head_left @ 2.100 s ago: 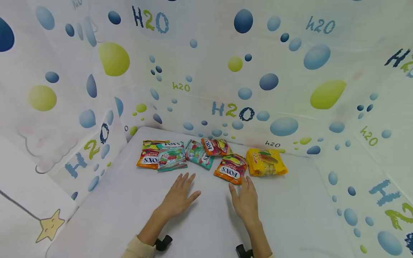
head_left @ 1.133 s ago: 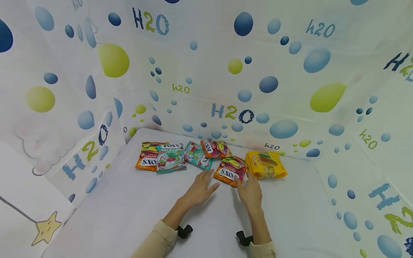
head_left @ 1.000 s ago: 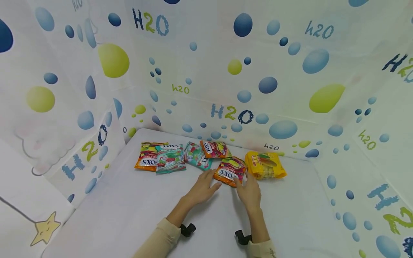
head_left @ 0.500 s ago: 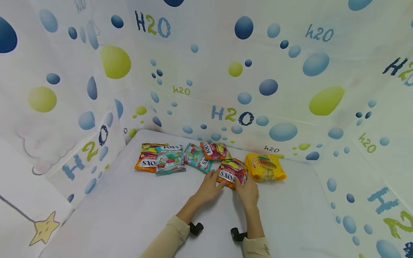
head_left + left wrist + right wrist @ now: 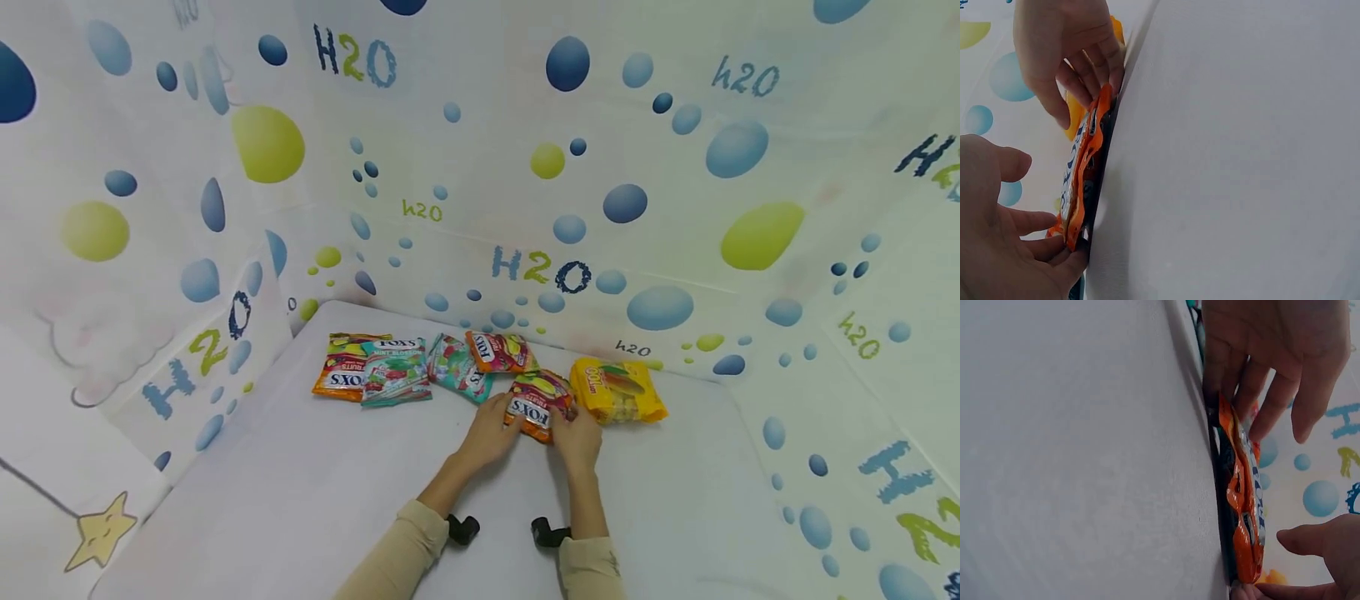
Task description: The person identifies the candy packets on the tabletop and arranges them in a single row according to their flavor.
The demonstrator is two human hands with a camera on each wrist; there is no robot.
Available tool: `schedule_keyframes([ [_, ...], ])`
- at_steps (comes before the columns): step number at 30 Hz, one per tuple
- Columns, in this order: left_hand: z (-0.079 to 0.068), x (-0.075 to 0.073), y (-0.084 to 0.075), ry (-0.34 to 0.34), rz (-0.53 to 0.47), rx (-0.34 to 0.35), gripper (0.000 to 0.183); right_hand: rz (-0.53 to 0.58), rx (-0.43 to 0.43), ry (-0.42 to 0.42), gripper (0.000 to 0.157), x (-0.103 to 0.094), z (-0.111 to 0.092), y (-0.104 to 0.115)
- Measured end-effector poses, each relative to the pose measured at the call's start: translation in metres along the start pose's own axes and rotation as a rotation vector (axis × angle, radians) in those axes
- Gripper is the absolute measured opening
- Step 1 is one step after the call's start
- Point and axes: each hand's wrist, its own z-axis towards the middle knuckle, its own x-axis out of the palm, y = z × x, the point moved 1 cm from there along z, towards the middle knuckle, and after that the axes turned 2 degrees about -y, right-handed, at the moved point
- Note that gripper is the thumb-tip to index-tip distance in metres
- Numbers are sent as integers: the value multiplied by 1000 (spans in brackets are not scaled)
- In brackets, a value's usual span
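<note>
While a yellow pack (image 5: 619,390) lies alongside, left fingers (image 5: 1032,221) and right fingers (image 5: 1074,84), thumbs apart, touch an orange packet (image 5: 540,398)

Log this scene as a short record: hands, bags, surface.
Touched bag: flat orange-and-red plastic FOX'S bag
Left hand: fingers at its left edge, thumb apart from it
Right hand: fingers at its right edge, thumb apart from it
Left pair: teal plastic bag partly over orange plastic bag
Middle pair: another orange plastic bag partly over another teal plastic bag
Far right: yellow plastic pack
Surface: white table
</note>
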Motion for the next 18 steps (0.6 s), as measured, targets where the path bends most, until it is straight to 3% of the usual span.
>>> schedule_keyframes([
  [11,4,0,-1,0,-35,-44,60,98,88,80,50,-7,8,-10],
  [18,7,0,0,-44,-189,-151,55,191,134,177,48,-9,11,-11],
])
